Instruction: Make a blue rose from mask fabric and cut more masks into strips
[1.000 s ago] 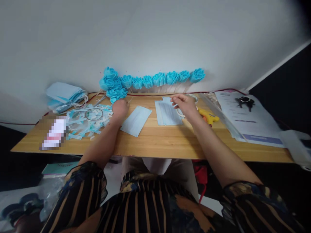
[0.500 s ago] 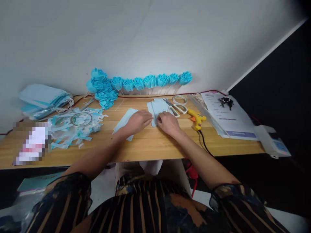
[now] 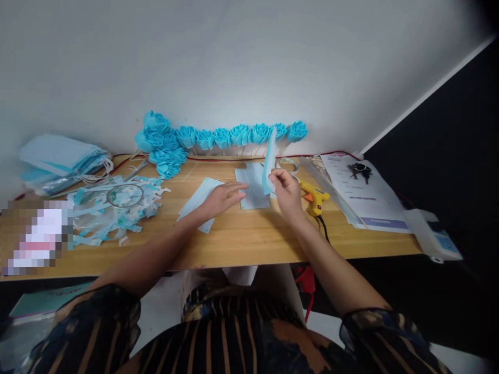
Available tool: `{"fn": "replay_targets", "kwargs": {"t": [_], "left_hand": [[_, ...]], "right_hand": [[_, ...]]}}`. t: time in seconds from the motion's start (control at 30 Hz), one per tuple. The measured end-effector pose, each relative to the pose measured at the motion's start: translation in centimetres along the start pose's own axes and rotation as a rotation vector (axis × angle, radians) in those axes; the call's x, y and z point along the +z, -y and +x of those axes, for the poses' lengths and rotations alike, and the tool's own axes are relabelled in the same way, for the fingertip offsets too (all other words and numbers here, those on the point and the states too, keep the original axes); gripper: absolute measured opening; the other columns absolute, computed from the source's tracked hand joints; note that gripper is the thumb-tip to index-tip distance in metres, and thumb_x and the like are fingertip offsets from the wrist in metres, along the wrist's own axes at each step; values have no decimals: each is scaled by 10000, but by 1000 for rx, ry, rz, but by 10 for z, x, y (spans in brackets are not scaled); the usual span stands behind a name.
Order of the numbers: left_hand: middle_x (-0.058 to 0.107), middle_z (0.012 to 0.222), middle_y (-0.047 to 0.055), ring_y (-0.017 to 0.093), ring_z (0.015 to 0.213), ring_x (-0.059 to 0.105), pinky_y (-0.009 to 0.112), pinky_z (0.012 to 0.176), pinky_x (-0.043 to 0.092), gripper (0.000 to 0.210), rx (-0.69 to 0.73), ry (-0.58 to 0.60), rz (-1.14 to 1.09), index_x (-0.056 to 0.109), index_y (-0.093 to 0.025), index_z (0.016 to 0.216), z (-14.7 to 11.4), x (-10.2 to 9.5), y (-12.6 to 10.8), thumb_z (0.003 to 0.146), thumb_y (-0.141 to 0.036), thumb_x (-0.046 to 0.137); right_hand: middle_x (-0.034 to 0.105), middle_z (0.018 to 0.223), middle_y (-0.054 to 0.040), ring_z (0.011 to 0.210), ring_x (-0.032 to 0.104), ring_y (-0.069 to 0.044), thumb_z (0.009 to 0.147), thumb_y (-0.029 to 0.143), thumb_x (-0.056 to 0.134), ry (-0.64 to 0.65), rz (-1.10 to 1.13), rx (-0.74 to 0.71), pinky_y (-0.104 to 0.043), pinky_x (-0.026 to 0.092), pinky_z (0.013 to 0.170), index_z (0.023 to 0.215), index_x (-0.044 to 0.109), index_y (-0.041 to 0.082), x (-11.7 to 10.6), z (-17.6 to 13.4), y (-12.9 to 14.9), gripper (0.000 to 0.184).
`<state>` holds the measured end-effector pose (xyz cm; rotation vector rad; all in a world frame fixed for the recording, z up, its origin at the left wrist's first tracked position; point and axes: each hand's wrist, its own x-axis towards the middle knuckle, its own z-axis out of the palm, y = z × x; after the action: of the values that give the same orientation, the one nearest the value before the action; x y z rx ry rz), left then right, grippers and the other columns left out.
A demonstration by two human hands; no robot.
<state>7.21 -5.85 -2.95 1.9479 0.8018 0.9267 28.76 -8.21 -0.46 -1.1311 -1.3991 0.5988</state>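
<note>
A thin light-blue strip of face mask fabric (image 3: pixel 269 162) stands up from my right hand (image 3: pixel 287 191), pinched between thumb and fingers. My left hand (image 3: pixel 224 199) is open, its fingers stretched toward a stack of pale-blue mask sheets (image 3: pixel 253 189) on the wooden table (image 3: pixel 234 244). Another pale-blue sheet pile (image 3: pixel 202 200) lies partly under my left wrist. Behind my right hand, the scissors are almost wholly hidden. A yellow hot glue gun (image 3: pixel 316 198) rests just right of that hand.
Blue fabric roses (image 3: pixel 222 137) line the wall. On the left lie cut scraps (image 3: pixel 117 210), a tape roll (image 3: pixel 125 195) and a mask bundle (image 3: pixel 64 156). To the right are another tape roll (image 3: pixel 287 165), printed papers (image 3: pixel 364 192), keys (image 3: pixel 359 170) and a whitish container (image 3: pixel 432 235).
My right hand has lifted a blue strip off the middle stack and moved right, covering the scissors. My left hand's fingers have spread near the stack. The view has shifted slightly.
</note>
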Motion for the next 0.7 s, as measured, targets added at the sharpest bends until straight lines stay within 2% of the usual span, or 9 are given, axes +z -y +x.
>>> {"fn": "replay_targets", "kwargs": {"t": [0.1,0.2,0.27,0.37,0.4,0.47,0.57,0.63,0.7], "left_hand": [[699,1292,129,267,1204,650,416,1049,491,567,-100,-94,-445,665,-202,1269,2,0,-7,872,-605,630],[751,1128,132,279,1076,699,387,917,555,623,-201,-210,-641,664,-151,1196,5,-1,-6,747,-570,769],[768,1034,124,283,1020,715,382,867,571,566,-266,-304,-677,670,-132,1124,6,-4,-2,714,-498,805],[771,1036,121,288,1024,719,405,878,579,502,-292,-366,-727,662,-137,1111,7,-10,3,727,-432,796],[770,1047,121,289,1034,719,414,891,578,504,-289,-365,-741,660,-141,1119,7,-12,4,727,-425,798],[772,1050,122,294,1040,720,429,910,577,526,-285,-348,-753,662,-142,1125,6,-13,4,716,-436,813],[777,1029,127,303,1009,729,440,909,577,554,-299,-302,-741,682,-134,1099,5,-12,5,683,-464,842],[780,1011,128,300,964,737,433,888,583,566,-318,-276,-723,697,-124,1068,5,-12,7,650,-467,866],[781,1004,121,284,921,740,408,843,591,579,-343,-282,-699,702,-118,1062,6,-13,9,628,-457,882]], "right_hand": [[701,980,-50,953,621,-209,913,299,551,266,-241,-241,-348,485,831,828,619,234,13,-6,23,126],[733,1035,-59,1018,630,-229,936,263,529,529,-373,-362,-388,469,931,868,660,231,30,-7,32,151],[735,1048,-59,992,641,-218,950,285,516,490,-317,-339,-373,486,898,951,677,227,38,0,31,171],[718,1097,-60,966,642,-194,933,369,556,190,-151,-159,-327,513,799,1089,664,233,42,23,23,233],[706,1136,-60,983,639,-190,908,418,595,130,-90,-90,-315,518,782,1128,653,245,42,31,19,286],[694,1157,-53,1001,639,-188,863,538,637,165,50,51,-308,528,772,1173,638,266,42,44,11,413],[688,897,-16,826,633,-167,829,619,637,358,193,216,-294,512,692,1025,680,239,43,49,-2,429],[595,684,27,659,554,-131,790,570,702,362,194,237,-267,452,606,818,667,211,44,43,-10,362],[499,577,54,578,466,-104,773,490,744,295,180,227,-260,387,559,678,602,205,45,35,-16,333]]}}
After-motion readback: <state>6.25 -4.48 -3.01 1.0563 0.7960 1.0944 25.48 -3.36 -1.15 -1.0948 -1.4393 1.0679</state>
